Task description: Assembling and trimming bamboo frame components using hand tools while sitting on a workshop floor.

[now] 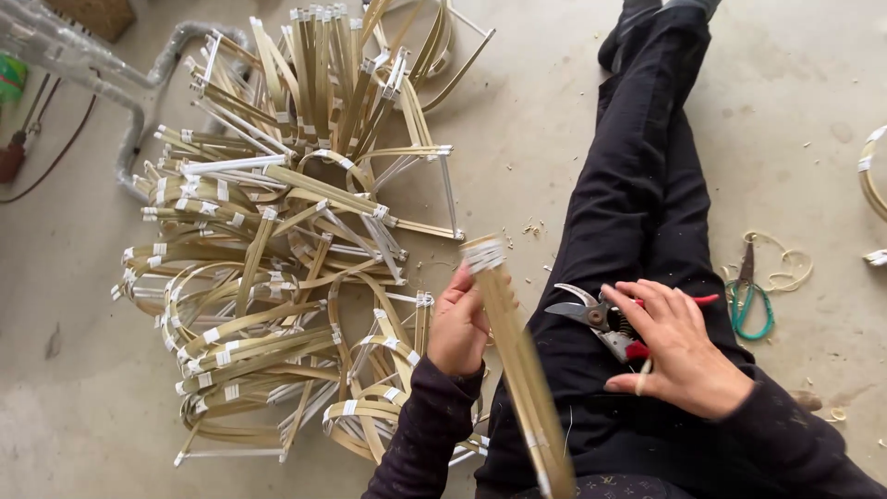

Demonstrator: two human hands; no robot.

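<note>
While the left hand (459,325) is wrapped shut round a bundle of bamboo strips (514,356), gripping it approx. a third down from the taped top end, the bundle runs at a slant from beside the pile down across the person's lap to the frame's bottom edge, w/ the lower part blurred. Right hand (682,346) rests on the thigh w/ fingers curled loosely over red-handled pruning shears (605,322); blades point left and look parted, a thin strip or band sticks out under the palm, can't tell which. Judging by looks: the strips are light, thin, springy lengthwise but stiff enough as a bound bundle; edges prob. sharp/splintery, surface smooth so may slide in a loose grip. Best hold seems near a taped band, where the strips are locked together and won't fan out; holding mid-span would let the ends wag. Left of the legs on the concrete floor (65,407) lies a big pile of bent, taped bamboo pieces (277,268). Green-handled scissors (747,300) lie on the floor to the right, well apart from both hands.
</note>
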